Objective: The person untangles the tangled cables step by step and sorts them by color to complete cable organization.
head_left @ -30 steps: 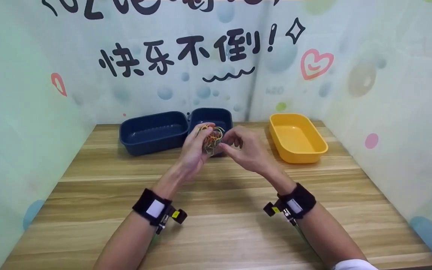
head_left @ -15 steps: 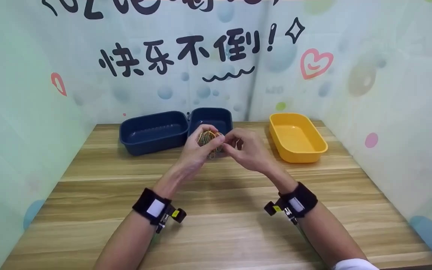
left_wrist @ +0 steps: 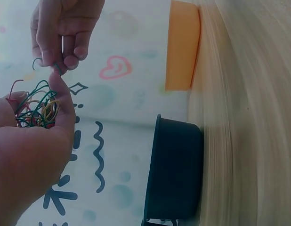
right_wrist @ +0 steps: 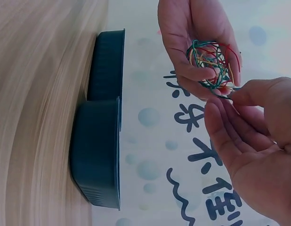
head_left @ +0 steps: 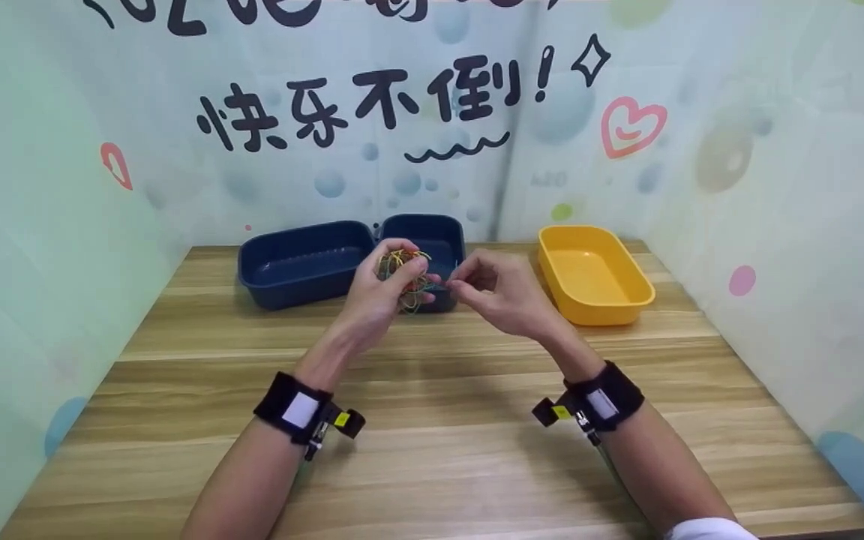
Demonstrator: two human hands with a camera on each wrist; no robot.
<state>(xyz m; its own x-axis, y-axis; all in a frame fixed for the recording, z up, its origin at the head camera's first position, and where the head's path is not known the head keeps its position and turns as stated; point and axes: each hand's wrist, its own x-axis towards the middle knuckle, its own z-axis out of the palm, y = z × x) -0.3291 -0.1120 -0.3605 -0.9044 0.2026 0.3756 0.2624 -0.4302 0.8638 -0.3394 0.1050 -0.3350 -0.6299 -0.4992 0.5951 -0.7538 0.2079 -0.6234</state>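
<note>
A tangled bundle of thin wires [head_left: 394, 262] in green, red and yellow sits in my left hand [head_left: 372, 304], above the table. My left thumb lies across it with the fingers curled around its far side, as the right wrist view shows. Just to the right, my right hand [head_left: 507, 296] pinches a green wire [right_wrist: 223, 97] between thumb and index finger. A short end of green wire [left_wrist: 37, 60] pokes out past those fingertips in the left wrist view. Part of the bundle is hidden by the left thumb and palm.
Two dark blue bins stand at the back of the wooden table [head_left: 432, 465]: a long bin [head_left: 308, 266] on the left and a smaller bin [head_left: 432, 229] behind the hands. A yellow bin [head_left: 595, 277] stands at the back right. Printed curtains enclose the table.
My left hand has shifted left with the wire bundle, and the bundle shows more fully beside the thumb. The hands, close together half a second ago, now stand slightly apart.
</note>
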